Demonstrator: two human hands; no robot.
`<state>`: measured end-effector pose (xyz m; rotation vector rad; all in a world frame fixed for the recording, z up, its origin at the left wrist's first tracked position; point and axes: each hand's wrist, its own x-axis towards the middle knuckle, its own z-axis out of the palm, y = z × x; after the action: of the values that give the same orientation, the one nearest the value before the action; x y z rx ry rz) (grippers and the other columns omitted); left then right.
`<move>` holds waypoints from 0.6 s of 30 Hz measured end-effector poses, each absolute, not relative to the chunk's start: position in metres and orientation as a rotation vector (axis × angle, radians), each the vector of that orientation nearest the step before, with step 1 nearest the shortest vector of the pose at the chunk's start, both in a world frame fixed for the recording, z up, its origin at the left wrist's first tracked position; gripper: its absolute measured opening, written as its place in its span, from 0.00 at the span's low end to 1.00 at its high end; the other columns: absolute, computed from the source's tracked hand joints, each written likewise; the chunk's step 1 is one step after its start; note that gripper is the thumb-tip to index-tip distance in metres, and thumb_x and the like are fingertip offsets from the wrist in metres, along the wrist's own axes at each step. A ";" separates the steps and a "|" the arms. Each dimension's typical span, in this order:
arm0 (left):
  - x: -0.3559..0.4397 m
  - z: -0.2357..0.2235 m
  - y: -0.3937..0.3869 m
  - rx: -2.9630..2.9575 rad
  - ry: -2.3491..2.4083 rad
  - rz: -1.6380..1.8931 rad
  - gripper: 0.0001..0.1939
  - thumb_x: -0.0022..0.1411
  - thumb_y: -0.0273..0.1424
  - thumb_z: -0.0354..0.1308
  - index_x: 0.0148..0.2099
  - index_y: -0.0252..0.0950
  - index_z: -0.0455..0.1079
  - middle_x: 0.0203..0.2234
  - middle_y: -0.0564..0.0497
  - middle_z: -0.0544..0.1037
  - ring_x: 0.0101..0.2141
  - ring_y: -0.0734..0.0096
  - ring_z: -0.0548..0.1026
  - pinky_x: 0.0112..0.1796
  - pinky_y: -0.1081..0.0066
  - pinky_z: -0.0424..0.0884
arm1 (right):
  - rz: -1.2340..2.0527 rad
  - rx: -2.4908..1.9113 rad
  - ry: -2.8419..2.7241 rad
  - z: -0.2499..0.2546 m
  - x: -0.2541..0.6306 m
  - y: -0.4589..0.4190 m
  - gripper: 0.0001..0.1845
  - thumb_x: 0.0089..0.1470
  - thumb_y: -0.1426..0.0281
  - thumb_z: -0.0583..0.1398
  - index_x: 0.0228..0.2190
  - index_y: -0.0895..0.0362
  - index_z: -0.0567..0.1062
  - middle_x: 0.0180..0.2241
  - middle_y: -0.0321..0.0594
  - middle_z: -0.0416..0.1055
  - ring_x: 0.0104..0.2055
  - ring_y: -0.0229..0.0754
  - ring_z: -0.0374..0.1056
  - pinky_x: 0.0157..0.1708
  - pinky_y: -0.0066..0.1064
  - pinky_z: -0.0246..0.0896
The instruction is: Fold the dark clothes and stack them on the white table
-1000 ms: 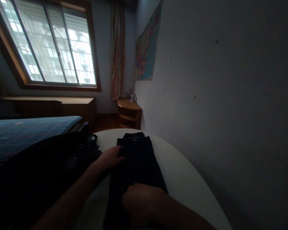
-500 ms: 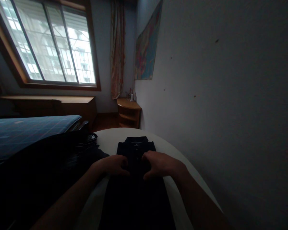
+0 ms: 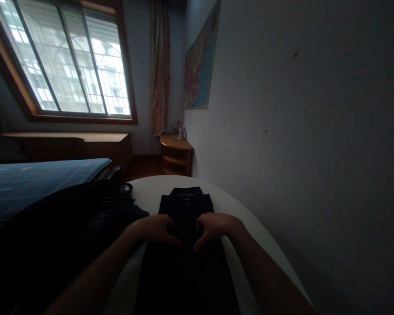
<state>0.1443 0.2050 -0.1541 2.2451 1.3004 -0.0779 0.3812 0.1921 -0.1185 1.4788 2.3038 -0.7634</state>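
Observation:
A dark polo shirt (image 3: 186, 278), narrowed to a long strip, lies collar-away on the round white table (image 3: 239, 210). Its buttoned front faces up. My left hand (image 3: 158, 228) rests on the left side of the chest, thumb apart from the fingers. Opposite it, my right hand (image 3: 213, 226) lies on the right side of the chest, its thumb also spread away and pointing inward. Neither hand visibly grasps the cloth. Dim light hides the shirt's lower folds.
Dark clothing (image 3: 68, 223) is heaped at the left, overlapping the table's edge. Behind it is a bed with a blue checked cover (image 3: 42, 175). The white wall (image 3: 302, 153) runs close along the right. A wooden corner shelf (image 3: 176, 146) stands at the back.
My right hand has slid a little toward me down the shirt. The left hand has shifted slightly the same way. The shirt lies in nearly the same place.

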 end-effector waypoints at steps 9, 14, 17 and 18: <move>0.145 -0.144 0.202 2.187 1.072 -0.051 0.23 0.46 0.34 0.65 0.48 0.38 0.74 0.41 0.50 0.81 0.40 0.57 0.78 0.39 0.67 0.72 | -0.876 1.364 2.325 -0.121 0.383 0.195 0.26 0.39 0.58 0.71 0.40 0.58 0.79 0.29 0.35 0.73 0.28 0.40 0.68 0.24 0.27 0.57; 0.140 -0.134 0.208 2.203 1.019 0.232 0.17 0.52 0.34 0.62 0.45 0.39 0.72 0.40 0.51 0.80 0.41 0.60 0.77 0.42 0.67 0.70 | -0.955 1.362 2.498 -0.108 0.396 0.195 0.15 0.47 0.67 0.67 0.39 0.58 0.78 0.33 0.36 0.75 0.33 0.40 0.70 0.29 0.26 0.60; 0.141 -0.137 0.220 2.267 1.156 0.541 0.13 0.57 0.35 0.59 0.45 0.39 0.72 0.40 0.49 0.80 0.41 0.60 0.77 0.43 0.66 0.69 | -0.750 1.546 2.767 -0.100 0.403 0.199 0.12 0.54 0.72 0.62 0.41 0.58 0.77 0.39 0.40 0.77 0.38 0.41 0.71 0.36 0.29 0.61; 0.142 -0.140 0.224 2.287 1.216 0.622 0.12 0.58 0.34 0.57 0.45 0.39 0.71 0.40 0.49 0.80 0.41 0.60 0.77 0.44 0.65 0.69 | -0.641 1.619 2.834 -0.101 0.404 0.201 0.12 0.55 0.73 0.61 0.42 0.58 0.77 0.40 0.42 0.77 0.40 0.42 0.71 0.39 0.30 0.61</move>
<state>0.1422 0.2238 -0.1401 2.2872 1.2158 0.6224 0.4037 0.2011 -0.1013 1.6192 2.8342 -0.6412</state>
